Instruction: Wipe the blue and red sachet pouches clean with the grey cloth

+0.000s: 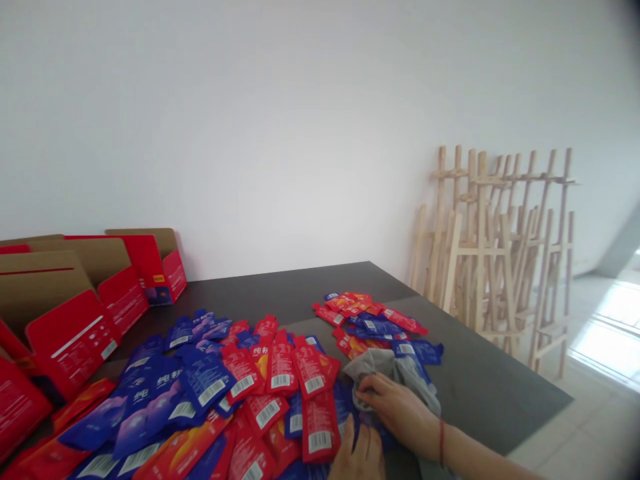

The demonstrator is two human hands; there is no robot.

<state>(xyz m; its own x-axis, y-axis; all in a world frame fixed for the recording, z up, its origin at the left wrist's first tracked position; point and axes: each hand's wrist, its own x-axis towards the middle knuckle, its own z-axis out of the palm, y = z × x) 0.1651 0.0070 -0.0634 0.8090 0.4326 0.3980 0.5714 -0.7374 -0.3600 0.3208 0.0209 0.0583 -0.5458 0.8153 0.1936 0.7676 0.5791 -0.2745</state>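
Passage is offered along the back and right of the flat dark grey tabletop [480,383]; the left is blocked by open red cardboard boxes [75,337], the front by heaped red and blue pouches [243,377].

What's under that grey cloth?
A blue packet shows at the far edge of the cloth, partly hidden by it. The right hand is on top. Whatever lies fully beneath is covered, so I can't tell.
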